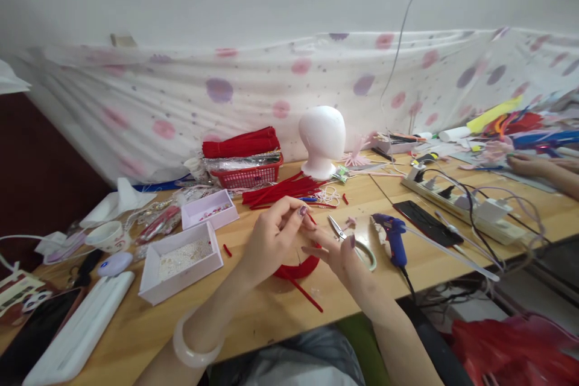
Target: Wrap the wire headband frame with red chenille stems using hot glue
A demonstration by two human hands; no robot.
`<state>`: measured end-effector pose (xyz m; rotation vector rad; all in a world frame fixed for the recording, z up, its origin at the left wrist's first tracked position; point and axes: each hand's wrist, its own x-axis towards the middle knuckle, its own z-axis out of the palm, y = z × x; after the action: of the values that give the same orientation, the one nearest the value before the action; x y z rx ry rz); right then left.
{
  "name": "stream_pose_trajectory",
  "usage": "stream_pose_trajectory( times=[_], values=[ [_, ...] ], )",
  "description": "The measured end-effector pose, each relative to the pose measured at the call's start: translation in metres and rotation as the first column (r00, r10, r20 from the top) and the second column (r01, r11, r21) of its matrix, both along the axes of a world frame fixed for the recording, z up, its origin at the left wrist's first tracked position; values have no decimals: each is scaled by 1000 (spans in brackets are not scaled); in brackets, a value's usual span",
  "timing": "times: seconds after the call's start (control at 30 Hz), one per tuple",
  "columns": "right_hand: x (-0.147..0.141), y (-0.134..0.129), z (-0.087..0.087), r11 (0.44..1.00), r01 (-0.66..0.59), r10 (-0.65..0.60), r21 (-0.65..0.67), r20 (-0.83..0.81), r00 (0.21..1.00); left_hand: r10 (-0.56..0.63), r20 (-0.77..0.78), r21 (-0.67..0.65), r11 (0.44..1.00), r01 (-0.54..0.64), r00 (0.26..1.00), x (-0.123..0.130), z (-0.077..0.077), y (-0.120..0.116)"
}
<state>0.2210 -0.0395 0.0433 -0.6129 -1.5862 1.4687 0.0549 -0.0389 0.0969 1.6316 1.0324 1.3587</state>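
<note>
Over the bench [262, 313] near its front edge, our left hand [277, 232] pinches a red strip [311, 218]; right hand's [339, 258] hold unclear; slack fingers could drop it.

Left hand [275, 238] pinches a red strip [311, 218]; right hand [346, 260] meets it, grip unclear. Red loop [308, 268] below, on table [262, 313]. Scissors [337, 228] beside right hand; glue gun [394, 241] farther right. White head [322, 136] upright behind.

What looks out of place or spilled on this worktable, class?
Two short red scraps lie loose on the table: one between the white bead box and the left hand, another right of the white bead string. They look like stray offcuts, apart from the red bundle.
</note>
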Motion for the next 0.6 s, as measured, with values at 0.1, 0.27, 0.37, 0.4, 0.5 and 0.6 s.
stream_pose_trajectory(
  times=[0.1, 0.27, 0.37, 0.4, 0.5, 0.6],
  values=[
    [6, -8, 8, 966, 105, -151, 238, 182, 972, 52, 131, -52, 998, -46, 990, -5, 2, 6],
    [14, -14, 19, 693, 635, -539, 342, -339, 771, 86, 607, -304, 944, 131, 790, -17, 2, 14],
    [19, -16, 27, 353, 932, -644, 80, -702, 304, 110, 713, -339, 919, 203, 692, -21, 1, 16],
    [20, -16, 29, 304, 952, -640, 44, -731, 238, 115, 724, -344, 915, 212, 680, -20, 0, 16],
    [12, -13, 28, 489, 856, -659, 166, -573, 487, 121, 760, -362, 895, 261, 638, -14, 1, 14],
    [-11, -8, 16, 857, 460, -423, 232, -193, 885, 112, 791, -376, 864, 334, 601, -3, 2, 9]
  ],
)
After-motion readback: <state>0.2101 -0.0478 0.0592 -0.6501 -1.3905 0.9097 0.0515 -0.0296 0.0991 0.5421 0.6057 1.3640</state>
